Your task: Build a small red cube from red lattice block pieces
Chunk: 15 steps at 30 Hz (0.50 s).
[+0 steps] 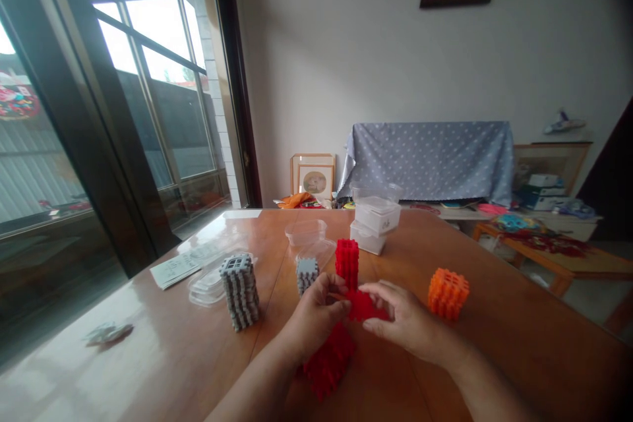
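Note:
Between my two hands is a flat red interlocking plastic tile with notched edges. My left hand pinches its left side with thumb and fingers. On the other side, my right hand grips it with fingers curled over the edge. Below them on the table lies a group of red interlocking tiles, partly covered by my left hand and forearm. An upright red stack stands just behind the held tile. Beyond my left hand is a short grey stack, its lower part hidden.
A tall grey stack stands left, an orange stack right. Lidded plastic boxes, a clear tub, clear lids and paper sheets occupy the wooden table's far half. A crumpled plastic bag lies far left.

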Available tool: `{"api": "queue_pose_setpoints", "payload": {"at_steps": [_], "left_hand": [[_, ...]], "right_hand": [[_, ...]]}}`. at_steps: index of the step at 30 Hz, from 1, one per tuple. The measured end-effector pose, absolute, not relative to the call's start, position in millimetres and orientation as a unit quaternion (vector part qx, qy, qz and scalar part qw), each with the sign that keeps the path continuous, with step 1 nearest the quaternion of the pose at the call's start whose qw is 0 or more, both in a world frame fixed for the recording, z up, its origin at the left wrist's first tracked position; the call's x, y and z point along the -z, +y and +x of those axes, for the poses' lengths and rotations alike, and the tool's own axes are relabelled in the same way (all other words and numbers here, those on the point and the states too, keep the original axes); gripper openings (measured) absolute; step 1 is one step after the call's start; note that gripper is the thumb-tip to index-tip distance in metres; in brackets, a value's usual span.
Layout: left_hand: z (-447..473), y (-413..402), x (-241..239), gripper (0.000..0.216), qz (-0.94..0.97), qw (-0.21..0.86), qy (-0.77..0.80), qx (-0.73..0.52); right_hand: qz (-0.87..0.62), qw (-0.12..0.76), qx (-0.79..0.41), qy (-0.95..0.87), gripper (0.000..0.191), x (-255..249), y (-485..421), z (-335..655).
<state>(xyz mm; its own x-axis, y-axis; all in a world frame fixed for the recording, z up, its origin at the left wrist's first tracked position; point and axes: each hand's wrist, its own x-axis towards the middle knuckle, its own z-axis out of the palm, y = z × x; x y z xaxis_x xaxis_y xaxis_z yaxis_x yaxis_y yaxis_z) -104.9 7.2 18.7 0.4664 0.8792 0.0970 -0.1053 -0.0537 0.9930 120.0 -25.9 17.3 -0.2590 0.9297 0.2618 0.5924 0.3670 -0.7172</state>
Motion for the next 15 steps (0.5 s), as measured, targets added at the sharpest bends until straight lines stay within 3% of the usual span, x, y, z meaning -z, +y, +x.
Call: {"api": "queue_pose_setpoints", "payload": {"at_steps": [8,15], "left_hand": [[-124.9,17.2,-20.8,0.016,0.764,0.370,0.386,-0.361],[-132.3,10.9,-25.3,0.020,0.829,0.261,0.421,-0.260]], "right_hand": [[-0.568,0.286,-0.241,-0.733,0.042,-7.5,-12.5,155.4],[-0.586,0.203,-0.257,-0.741,0.032,3.0,-14.2,155.2]]}}
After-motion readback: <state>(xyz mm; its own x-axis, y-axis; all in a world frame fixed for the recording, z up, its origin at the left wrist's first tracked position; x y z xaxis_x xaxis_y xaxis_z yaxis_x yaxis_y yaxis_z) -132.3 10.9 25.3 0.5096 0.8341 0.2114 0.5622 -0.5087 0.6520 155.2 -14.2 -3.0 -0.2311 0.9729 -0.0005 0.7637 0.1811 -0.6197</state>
